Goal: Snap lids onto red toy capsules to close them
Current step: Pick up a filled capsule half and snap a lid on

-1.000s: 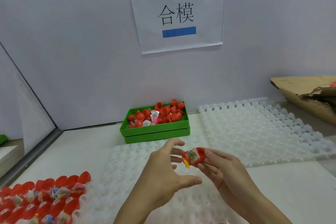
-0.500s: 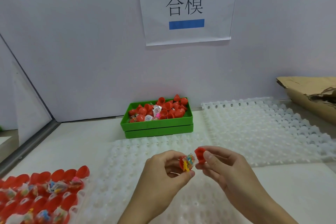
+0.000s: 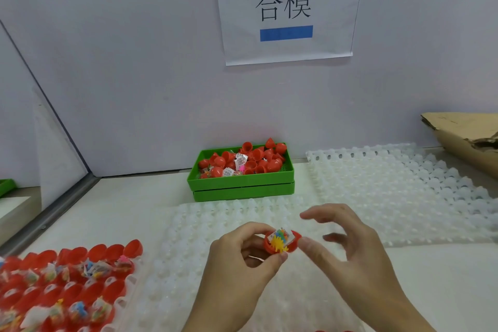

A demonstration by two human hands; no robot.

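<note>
Between my two thumbs sits the red capsule (image 3: 281, 243), open, its hinged lid (image 3: 296, 240) tipped toward my right side and a yellow spiky toy in a clear wrapper bulging out of the cup. My left hand (image 3: 242, 259) pinches the cup between thumb and curled forefinger. My right hand (image 3: 350, 248) hovers just beside it, fingers loosely spread and bent, thumb tip touching the lid's rim, gripping nothing. Beyond my fingertips lies the white dimpled tray (image 3: 204, 224), and further off the green tray (image 3: 242, 183) heaped with red halves. Left of my left wrist stand rows of filled open capsules (image 3: 67, 283).
</note>
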